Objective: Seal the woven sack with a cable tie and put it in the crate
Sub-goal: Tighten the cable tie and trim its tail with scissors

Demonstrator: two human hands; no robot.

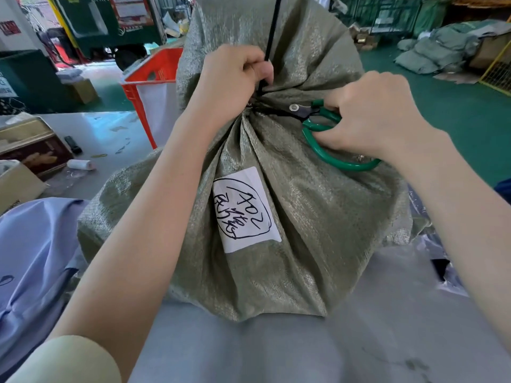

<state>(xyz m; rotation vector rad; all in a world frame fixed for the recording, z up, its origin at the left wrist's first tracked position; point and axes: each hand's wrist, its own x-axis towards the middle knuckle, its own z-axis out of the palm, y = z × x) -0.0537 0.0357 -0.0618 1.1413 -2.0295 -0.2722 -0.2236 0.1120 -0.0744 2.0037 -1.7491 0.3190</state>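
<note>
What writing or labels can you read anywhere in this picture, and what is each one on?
"A02", handwritten inside a drawn ring on the white label stuck to the woven sack; the handwritten characters below it I cannot read with confidence.
"CHIN", cut off by the frame edge, on the green vehicle behind.
Red lettering on the white sign at far left: too blurred to read.
Print on the cardboard box at left: too small to read.

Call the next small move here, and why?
Probably close the green-handled scissors to snip the black cable tie tail. The tie already cinches the neck of the green woven sack; the left hand holds the tail taut upward, and the right hand has the blades at the knot.
</note>
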